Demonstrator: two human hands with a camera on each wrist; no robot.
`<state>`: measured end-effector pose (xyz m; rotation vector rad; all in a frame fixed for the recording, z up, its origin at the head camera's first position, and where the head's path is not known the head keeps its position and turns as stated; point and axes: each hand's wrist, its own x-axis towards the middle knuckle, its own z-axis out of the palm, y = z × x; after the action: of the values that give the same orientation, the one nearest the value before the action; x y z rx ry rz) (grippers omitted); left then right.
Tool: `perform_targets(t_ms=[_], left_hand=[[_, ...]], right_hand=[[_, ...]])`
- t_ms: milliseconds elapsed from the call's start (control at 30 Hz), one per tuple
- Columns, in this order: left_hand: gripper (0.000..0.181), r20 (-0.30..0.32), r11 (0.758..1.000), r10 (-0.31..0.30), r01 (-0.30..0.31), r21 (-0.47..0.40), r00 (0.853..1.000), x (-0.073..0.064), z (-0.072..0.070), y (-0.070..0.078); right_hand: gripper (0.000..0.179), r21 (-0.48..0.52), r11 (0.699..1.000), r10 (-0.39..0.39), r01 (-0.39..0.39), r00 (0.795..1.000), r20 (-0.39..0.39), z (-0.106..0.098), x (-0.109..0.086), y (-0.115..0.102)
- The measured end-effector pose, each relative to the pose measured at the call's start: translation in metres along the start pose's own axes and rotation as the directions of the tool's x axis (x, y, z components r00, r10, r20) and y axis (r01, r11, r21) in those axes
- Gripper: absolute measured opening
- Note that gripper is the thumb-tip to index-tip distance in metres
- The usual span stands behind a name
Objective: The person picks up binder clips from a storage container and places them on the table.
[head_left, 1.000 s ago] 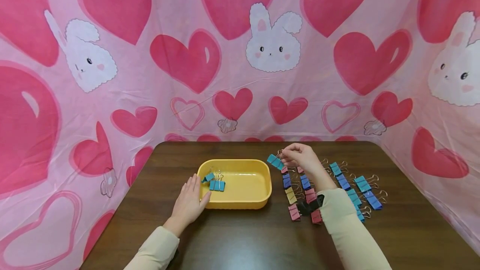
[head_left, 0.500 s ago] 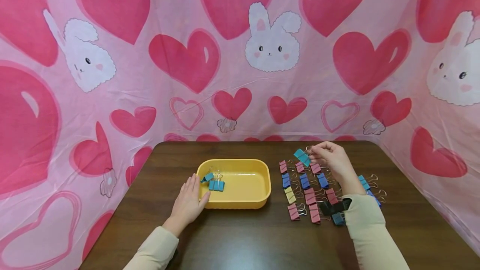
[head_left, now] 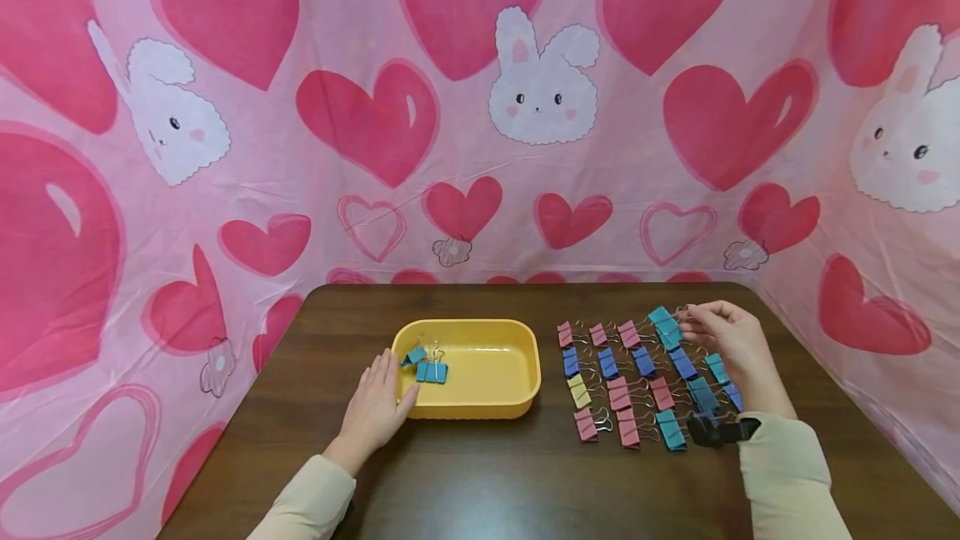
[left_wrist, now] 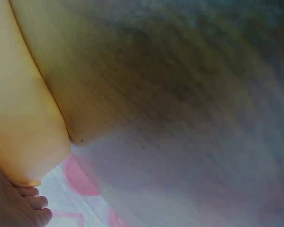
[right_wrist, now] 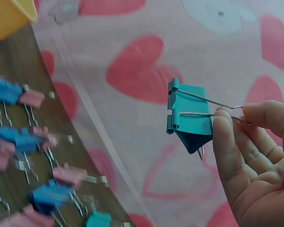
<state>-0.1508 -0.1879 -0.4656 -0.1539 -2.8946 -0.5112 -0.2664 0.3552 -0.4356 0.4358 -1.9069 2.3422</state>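
A teal binder clip (right_wrist: 191, 111) hangs from my right hand (head_left: 729, 348); thumb and fingers pinch its wire handles in the right wrist view. In the head view that clip overlaps the back of the clip rows. My left hand (head_left: 375, 398) lies against the left side of a yellow tray (head_left: 480, 412), fingers straight and near the rim. Two teal binder clips (head_left: 432, 372) sit inside the tray at its left end. In the left wrist view, fingertips of the left hand (left_wrist: 19, 205) show beside the yellow tray wall (left_wrist: 28, 104).
To the right of the tray, several binder clips lie in rows on the dark wooden table (head_left: 480, 482), among them a yellow clip (head_left: 578, 392), a pink clip (head_left: 628, 428) and a blue clip (head_left: 646, 362). A pink heart-print cloth (head_left: 465, 198) hangs behind.
My right hand has carried the teal clip rightward from near the tray to over the right-hand rows, uncovering clips on the left. The left hand stays at the tray.
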Motion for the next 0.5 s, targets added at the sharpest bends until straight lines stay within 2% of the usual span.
perform_targets(t_ms=[67,167,200,300,367,433,500], left_hand=[[0.072,0.004,1.000,-0.004,0.004,-0.001,1.000,0.000,0.000,0.000],[0.072,0.011,1.000,-0.011,0.011,-0.003,1.000,0.000,-0.001,0.001],[0.072,0.012,1.000,-0.014,0.014,-0.004,1.000,0.000,-0.001,0.001],[0.072,0.016,1.000,-0.018,0.018,-0.009,1.000,0.000,-0.001,0.001],[0.072,0.016,1.000,-0.019,0.019,-0.007,1.000,0.000,-0.001,0.001],[0.073,0.020,1.000,-0.021,0.021,-0.007,1.000,0.000,0.000,0.001],[0.073,0.020,1.000,-0.021,0.021,-0.009,1.000,0.000,-0.001,0.001]], right_hand=[[0.013,-0.034,0.999,0.025,-0.028,0.997,-0.078,-0.004,-0.009,-0.006],[0.009,-0.020,0.997,0.066,-0.070,0.984,-0.168,0.019,-0.032,-0.040],[0.010,-0.030,0.996,0.073,-0.080,0.977,-0.199,0.017,-0.037,-0.041],[0.008,-0.020,0.997,0.068,-0.074,0.972,-0.224,-0.009,-0.043,-0.025],[0.010,-0.037,0.997,0.058,-0.069,0.970,-0.238,-0.042,-0.042,0.000],[0.012,-0.008,0.998,0.053,-0.057,0.964,-0.259,-0.069,-0.043,0.021],[0.012,0.034,0.998,0.051,-0.044,0.958,-0.282,-0.081,-0.049,0.029]])
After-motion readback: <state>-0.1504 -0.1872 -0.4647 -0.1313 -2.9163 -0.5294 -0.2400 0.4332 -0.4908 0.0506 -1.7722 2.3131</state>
